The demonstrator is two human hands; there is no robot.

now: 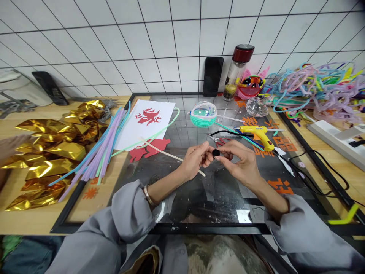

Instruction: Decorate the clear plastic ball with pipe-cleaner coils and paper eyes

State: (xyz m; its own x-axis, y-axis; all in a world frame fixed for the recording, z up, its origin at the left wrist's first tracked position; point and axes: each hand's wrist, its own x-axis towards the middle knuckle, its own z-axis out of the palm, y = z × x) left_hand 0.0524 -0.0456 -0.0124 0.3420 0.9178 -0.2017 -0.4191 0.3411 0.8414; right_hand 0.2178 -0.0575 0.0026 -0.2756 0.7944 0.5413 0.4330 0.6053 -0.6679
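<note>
Both my hands meet above the dark glass board. My right hand is closed, pinching a small black fuzzy coil between thumb and fingers. Against the coil's left side, my left hand is closed too, its fingertips pressed together; what they grip is hidden. A black pipe cleaner strand curves just beyond my fingers; whether it joins the coil I cannot tell. Red-handled scissors lie behind my hands. Farther back sits a clear ball, its lower half wrapped in green pipe cleaner, with a pale pink band around it.
A yellow glue gun with its cord lies right, near a power strip. Pipe cleaners are heaped back right. Left are gold foil, purple and blue pipe cleaners, white paper and another person's hand.
</note>
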